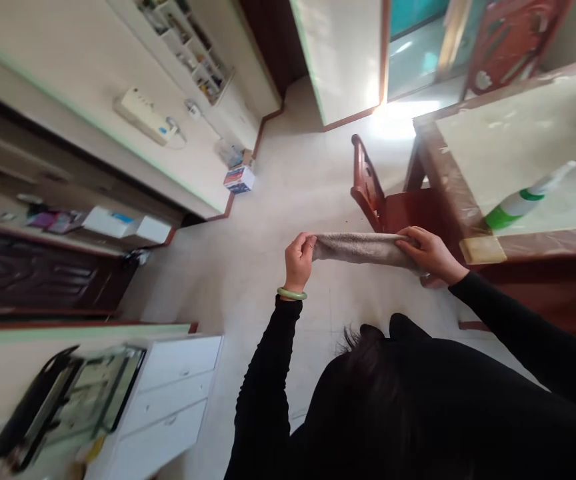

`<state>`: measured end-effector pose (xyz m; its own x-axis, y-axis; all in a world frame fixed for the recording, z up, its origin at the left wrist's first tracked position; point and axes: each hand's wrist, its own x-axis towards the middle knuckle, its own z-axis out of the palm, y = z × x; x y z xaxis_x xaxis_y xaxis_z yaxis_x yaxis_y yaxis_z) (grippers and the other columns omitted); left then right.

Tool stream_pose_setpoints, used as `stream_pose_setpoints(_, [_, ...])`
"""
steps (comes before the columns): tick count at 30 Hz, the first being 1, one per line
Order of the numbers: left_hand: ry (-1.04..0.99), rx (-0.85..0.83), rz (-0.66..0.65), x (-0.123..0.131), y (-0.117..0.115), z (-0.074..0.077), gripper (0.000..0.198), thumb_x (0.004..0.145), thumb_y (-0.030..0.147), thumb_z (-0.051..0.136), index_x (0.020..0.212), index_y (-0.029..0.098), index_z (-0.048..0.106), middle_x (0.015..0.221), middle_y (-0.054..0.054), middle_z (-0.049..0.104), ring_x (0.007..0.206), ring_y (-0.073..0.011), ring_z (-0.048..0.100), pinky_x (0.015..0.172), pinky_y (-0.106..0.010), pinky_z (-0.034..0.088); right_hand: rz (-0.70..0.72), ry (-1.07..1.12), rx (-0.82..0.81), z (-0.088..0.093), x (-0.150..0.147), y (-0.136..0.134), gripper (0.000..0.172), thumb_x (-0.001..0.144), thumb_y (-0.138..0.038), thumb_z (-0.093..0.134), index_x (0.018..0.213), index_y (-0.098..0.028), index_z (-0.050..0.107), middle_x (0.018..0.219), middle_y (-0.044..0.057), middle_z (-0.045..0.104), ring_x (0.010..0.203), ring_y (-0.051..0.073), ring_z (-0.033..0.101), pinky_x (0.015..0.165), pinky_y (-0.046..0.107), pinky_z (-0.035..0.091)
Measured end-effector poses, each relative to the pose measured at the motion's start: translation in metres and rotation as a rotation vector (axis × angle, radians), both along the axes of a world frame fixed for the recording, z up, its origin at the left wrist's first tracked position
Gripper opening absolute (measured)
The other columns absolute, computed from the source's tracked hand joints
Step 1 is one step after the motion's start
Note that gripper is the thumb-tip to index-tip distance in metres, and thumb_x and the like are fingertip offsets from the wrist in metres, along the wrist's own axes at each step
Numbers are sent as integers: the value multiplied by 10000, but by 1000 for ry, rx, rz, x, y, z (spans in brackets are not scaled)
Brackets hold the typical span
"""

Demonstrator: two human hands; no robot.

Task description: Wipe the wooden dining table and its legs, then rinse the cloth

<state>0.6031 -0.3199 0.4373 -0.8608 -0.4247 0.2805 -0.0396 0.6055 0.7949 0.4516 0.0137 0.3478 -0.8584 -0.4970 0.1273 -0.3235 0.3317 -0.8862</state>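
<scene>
Looking down over the pale floor [258, 267], you have a dark door [43, 270] at the far left, with a black-framed screen [85, 393] below it in view. A power strip [143, 115] is on the wall, a white cabinet [168, 383] is near the screen, and a small box [239, 180] sits by the wall's corner.

Your left hand [299, 261], with a green bangle [292, 293] at the wrist, pinches one end of the cloth [355, 248] between thumb and curled fingers. The cloth spans the gap between your hands, out in front of your body and over the floor. It is greyish beige and gathered into a long, narrow band, with a fuzzy nap and darker shading along its upper part. The upper edge runs nearly straight, while the lower one slants down a little toward the right.

Beyond it is a red-brown chair [408, 210]. Your right hand [428, 250] grips the cloth's other end, thumb on the near side. At the far right, a green-and-white bottle [531, 195] lies on the table [498, 147].
</scene>
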Motion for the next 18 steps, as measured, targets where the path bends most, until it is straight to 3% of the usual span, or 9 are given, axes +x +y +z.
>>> stream_pose_setpoints(3, [111, 2, -114, -45, 10, 7, 721, 1143, 900, 605, 1071, 234, 874, 995, -85, 875, 948, -243, 812, 929, -351, 662, -129, -9, -29, -5, 9, 19, 359, 1012, -640, 754, 1044, -295, 847, 1184, 129, 824, 1037, 331, 792, 933, 515, 679])
stream_pose_setpoints(7, [164, -93, -326, -95, 37, 15, 696, 1198, 850, 538, 1102, 262, 896, 1101, -105, 898, 1067, -262, 851, 1017, -381, 676, -270, 87, -11, -10, 17, 37, 281, 1038, -557, 733, 1000, -318, 877, 1308, 122, 844, 1214, 360, 814, 1134, 589, 662])
stream_pose_setpoints(11, [160, -119, -440, -140, 62, 10, 628, 1229, 773, 541, 1125, 263, 893, 1099, -106, 891, 1052, -260, 848, 1017, -381, 673, -374, 62, -41, -16, 5, 45, 282, 1015, -542, 734, 942, -304, 866, 1466, 125, 837, 1340, 389, 788, 1232, 626, 614])
stream_pose_setpoints(13, [135, -142, -414, -164, 71, 0, 569, 1222, 736, 585, 1121, 262, 883, 1078, -105, 886, 1029, -264, 838, 1002, -374, 655, -394, -33, -74, -21, -10, 55, 305, 969, -571, 763, 864, -290, 822, 1302, 127, 874, 1229, 380, 799, 1170, 603, 628])
stream_pose_setpoints(16, [-2, -140, -258, -197, 91, -25, 450, 1193, 646, 679, 1053, 250, 842, 965, -88, 854, 920, -255, 791, 918, -348, 604, -394, -222, -119, -31, -36, 76, 341, 937, -606, 766, 838, -280, 759, 882, 72, 797, 840, 282, 725, 863, 477, 642])
stream_pose_setpoints(18, [-119, -33, -148, -211, 116, -49, 394, 1190, 565, 694, 992, 239, 793, 908, -69, 819, 872, -237, 749, 888, -330, 574, -462, -250, -138, -37, -52, 88, 368, 968, -635, 727, 888, -276, 747, 829, 52, 748, 778, 249, 669, 763, 421, 607])
